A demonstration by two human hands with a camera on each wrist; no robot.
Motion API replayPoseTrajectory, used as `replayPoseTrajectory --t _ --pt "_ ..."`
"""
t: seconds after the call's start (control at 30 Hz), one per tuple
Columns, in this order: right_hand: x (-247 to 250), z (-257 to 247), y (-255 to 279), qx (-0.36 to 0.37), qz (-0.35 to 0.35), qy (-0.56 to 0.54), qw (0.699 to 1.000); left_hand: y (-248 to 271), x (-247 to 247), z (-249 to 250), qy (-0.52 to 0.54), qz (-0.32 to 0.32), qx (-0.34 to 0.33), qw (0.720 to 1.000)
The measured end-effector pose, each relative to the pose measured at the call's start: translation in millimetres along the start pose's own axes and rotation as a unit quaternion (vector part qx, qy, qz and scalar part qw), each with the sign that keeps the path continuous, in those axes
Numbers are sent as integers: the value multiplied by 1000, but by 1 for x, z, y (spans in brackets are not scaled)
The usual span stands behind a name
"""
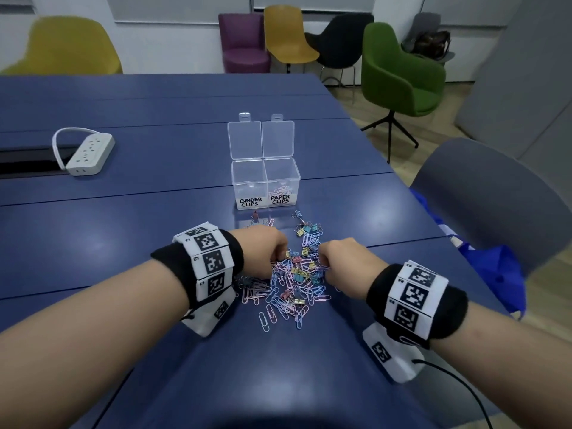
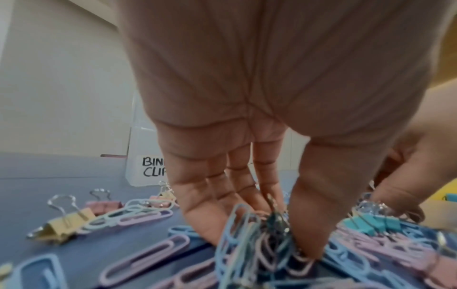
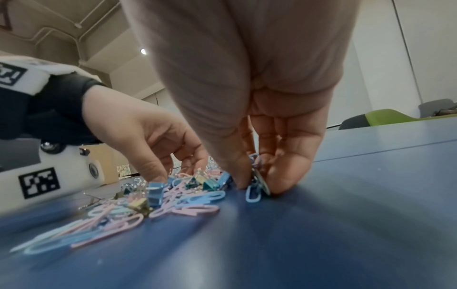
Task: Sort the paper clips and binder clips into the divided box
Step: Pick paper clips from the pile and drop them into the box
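A mixed pile of pastel paper clips and small binder clips (image 1: pixel 294 280) lies on the blue table (image 1: pixel 123 230) in front of the clear divided box (image 1: pixel 266 181). Both box lids stand open. The left compartment is labelled BINDER CLIPS and the right one PAPER CLIPS; several paper clips lie in the right one. My left hand (image 2: pixel 259 240) reaches down into the pile's left side, thumb and fingers pinching a tangled bunch of blue and pink paper clips (image 2: pixel 237 230). At the pile's right edge my right hand (image 3: pixel 258 185) pinches a few blue paper clips (image 3: pixel 253 195) against the table.
A white power strip (image 1: pixel 89 154) lies at the far left by a black cable slot. A grey chair (image 1: pixel 495 205) and a blue bag (image 1: pixel 498 274) stand past the table's right edge. A black cable (image 1: pixel 458 385) trails from my right wrist.
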State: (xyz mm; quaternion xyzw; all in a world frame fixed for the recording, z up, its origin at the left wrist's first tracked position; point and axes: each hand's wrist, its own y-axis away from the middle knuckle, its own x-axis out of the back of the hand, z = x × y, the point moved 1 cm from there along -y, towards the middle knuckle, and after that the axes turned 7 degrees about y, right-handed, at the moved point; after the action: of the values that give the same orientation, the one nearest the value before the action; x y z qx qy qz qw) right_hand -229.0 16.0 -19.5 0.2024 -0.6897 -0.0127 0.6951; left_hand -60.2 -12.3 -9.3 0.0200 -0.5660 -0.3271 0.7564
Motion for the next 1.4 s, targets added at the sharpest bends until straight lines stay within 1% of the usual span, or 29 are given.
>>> replayPoseTrajectory --t 0.1,0.23,0.33,0.47,0.53,0.63,0.7,0.83,0.9,0.97,1.13,1.17,1.2,1.23,1.3,1.37,1.4 --pt "1 0 0 -2 -6 7 1000 0 -1 -2 6 6 5 1000" --pt "3 9 0 -2 -16 -45 999 3 -4 -1 18 21 -2 1000" --pt "6 21 -3 -19 -24 -126 992 1 -8 3 13 31 -14 999" --pt "2 39 -9 -60 -49 -266 961 -4 -7 5 19 37 -13 999" --pt "-1 46 -10 -77 -56 -362 927 -4 -6 6 9 48 -24 998" --pt "-4 51 -9 -98 -69 -521 845 -4 -8 6 -3 56 -31 998" --pt "-5 52 -9 -102 -86 -584 801 -4 -7 5 16 60 -22 998" --pt "-6 51 -9 -98 -98 -666 733 -4 -4 -1 78 75 -15 994" --pt "-6 50 -11 -104 -94 -688 712 -2 0 -6 112 96 -8 989" --pt "-5 50 -13 -109 -92 -701 699 0 6 -11 144 119 1 982" --pt "2 46 -15 -96 -137 -734 658 1 13 -26 218 151 28 964" --pt "1 47 -16 -96 -136 -736 656 1 12 -28 236 152 33 959" --pt "1 47 -18 -95 -128 -732 662 1 12 -29 257 151 38 954" --pt "1 47 -20 -93 -116 -723 675 1 13 -30 280 149 41 948" --pt "1 48 -21 -87 -96 -675 726 2 13 -33 329 148 45 932" --pt "3 50 -22 -80 -88 -602 790 3 14 -35 372 153 60 914" --pt "5 50 -22 -75 -86 -550 827 3 14 -36 393 155 75 903"
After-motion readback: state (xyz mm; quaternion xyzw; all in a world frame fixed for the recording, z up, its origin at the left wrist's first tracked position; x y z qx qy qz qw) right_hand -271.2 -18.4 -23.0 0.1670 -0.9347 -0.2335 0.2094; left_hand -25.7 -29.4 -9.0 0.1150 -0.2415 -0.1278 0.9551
